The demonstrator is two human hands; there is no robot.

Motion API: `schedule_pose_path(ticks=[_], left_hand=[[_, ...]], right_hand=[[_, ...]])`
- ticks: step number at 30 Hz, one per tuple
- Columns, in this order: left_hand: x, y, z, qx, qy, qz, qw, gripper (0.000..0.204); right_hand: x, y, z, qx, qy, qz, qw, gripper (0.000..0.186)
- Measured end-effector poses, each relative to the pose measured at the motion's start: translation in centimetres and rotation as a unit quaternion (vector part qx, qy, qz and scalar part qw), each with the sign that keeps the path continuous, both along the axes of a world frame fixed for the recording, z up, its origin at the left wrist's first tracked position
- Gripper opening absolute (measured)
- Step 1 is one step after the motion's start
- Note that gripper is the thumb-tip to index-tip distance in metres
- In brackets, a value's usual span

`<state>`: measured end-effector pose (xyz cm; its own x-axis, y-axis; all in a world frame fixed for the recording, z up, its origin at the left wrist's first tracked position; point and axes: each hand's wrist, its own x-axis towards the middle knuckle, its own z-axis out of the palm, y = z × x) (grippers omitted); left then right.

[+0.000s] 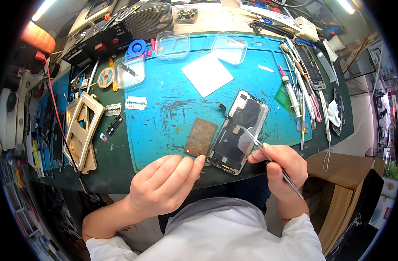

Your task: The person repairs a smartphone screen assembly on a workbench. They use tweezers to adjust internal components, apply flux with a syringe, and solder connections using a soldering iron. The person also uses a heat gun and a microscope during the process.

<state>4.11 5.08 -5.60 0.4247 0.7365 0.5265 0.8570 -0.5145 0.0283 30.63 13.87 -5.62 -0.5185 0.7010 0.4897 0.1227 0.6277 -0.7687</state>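
Observation:
A phone screen assembly lies back side up on the blue mat, slanting away to the right, with a dark flex cable sticking out at its upper left. My right hand grips a pair of metal tweezers like a pen, and their tips reach over the middle of the assembly. Beside the assembly's lower left corner, my left hand is closed with its fingertips together; whatever they may pinch is hidden. A brown rectangular block rests just beyond those fingertips, left of the assembly.
Clear plastic boxes and a white square sheet occupy the mat's far part. Syringes and slim tools lie at right. Razor blades, a solder spool and a beige frame are at left.

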Motion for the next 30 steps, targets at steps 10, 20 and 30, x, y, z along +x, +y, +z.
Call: schedule_pose_path(ticks=[10, 20, 30], left_hand=[[-0.4, 0.0, 0.1, -0.018, -0.01, -0.002, 1.0, 0.022], [-0.5, 0.0, -0.5, -0.006, -0.037, 0.002, 0.999, 0.019], [-0.4, 0.0, -0.6, -0.008, -0.041, 0.0, 0.999, 0.028]], right_hand=[[-2.0, 3.3, 1.7, 0.045, -0.072, 0.165, 0.983, 0.032], [-3.3, 6.0, 1.1, 0.08, -0.097, 0.283, 0.951, 0.036], [-3.6, 6.2, 1.0, 0.095, -0.105, 0.29, 0.946, 0.032]])
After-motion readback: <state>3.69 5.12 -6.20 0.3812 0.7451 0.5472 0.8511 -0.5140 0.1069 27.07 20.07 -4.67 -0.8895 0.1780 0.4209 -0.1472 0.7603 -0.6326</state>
